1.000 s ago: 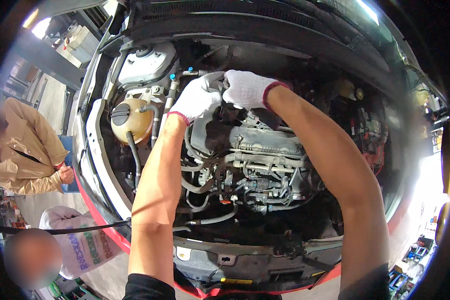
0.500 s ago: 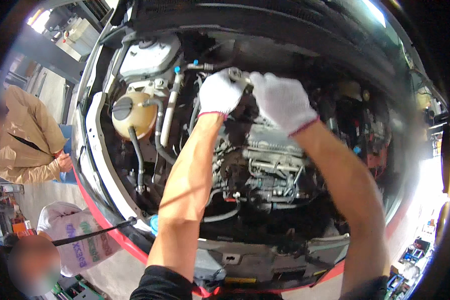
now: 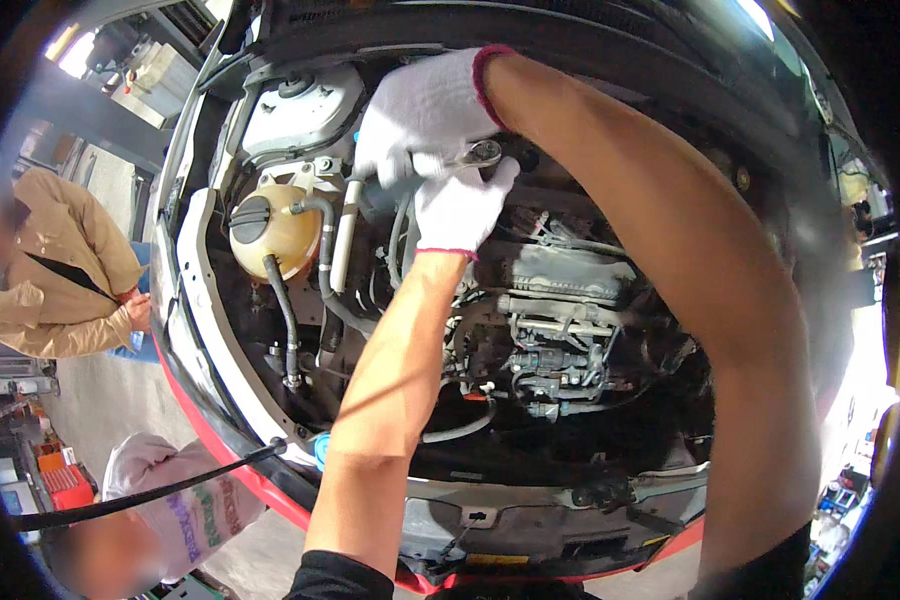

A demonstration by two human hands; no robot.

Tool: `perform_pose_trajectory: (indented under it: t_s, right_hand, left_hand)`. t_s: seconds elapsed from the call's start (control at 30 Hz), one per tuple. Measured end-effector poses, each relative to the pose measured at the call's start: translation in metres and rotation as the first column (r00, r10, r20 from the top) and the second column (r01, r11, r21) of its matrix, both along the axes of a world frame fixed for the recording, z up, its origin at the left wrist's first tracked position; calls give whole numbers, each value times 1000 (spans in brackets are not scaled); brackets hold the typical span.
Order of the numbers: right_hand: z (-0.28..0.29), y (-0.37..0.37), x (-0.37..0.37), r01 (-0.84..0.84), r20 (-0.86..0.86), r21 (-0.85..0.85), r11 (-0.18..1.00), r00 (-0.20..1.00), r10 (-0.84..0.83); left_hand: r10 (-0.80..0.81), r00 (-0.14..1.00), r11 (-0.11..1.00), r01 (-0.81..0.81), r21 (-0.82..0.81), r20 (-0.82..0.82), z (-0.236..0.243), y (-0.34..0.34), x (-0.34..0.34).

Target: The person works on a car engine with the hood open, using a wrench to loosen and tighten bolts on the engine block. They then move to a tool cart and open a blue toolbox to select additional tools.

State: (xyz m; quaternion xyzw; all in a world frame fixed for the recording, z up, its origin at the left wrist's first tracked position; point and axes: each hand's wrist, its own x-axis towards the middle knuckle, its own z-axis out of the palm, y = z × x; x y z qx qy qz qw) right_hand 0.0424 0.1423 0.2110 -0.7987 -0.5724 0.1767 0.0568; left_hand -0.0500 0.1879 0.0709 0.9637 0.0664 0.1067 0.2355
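A metal ratchet wrench (image 3: pixel 484 152) lies across the upper middle of the engine bay. My left hand (image 3: pixel 460 207), in a white glove with a red cuff, is closed on it from below, thumb beside the round head. Above and left of that, my gloved right hand (image 3: pixel 422 112) has its fingers bent over the handle side, hiding much of it. A pipe (image 3: pixel 345 240) and hoses run just left of both hands. The engine cover (image 3: pixel 560 268) is below and right of them.
A yellowish coolant reservoir (image 3: pixel 275 245) and white-lidded housing (image 3: pixel 295 115) sit left in the bay. Beyond the red fender, a person in a tan jacket (image 3: pixel 70 260) stands, another in a grey sweatshirt (image 3: pixel 180 500) lower down. A black rod (image 3: pixel 150 490) crosses the lower left.
My right hand has moved up and left, now reaching over my left hand. My left hand has shifted right and slightly down. The ratchet's head shows more clearly between them.
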Motion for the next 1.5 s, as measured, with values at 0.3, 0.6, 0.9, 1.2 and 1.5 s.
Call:
perform_pose_trajectory:
  t_s: [0.3, 0.6, 0.9, 1.2, 1.5]
  right_hand:
    - [17, -55, -46, 723, -151, -9, 690, 682, -716]
    - [12, -82, -7, 705, 211, -124, 698, 706, -676]
    - [17, -73, -38, 475, 224, -316, 821, 879, -422]
    - [50, -39, -85, 366, -157, -61, 929, 915, -371]
    - [20, -42, -56, 476, -84, 103, 873, 879, -469]
  left_hand:
    - [-92, 988, 920, 133, -369, 128, 17, -17, -3]
    - [-3, 1000, 921, 4, -390, 2, 12, -17, 5]
    - [-57, 996, 946, 77, -315, 72, -3, 5, 6]
    - [-18, 979, 932, 91, -352, 204, -32, 21, 14]
    - [-15, 1000, 965, 12, -262, -7, -5, -6, 2]
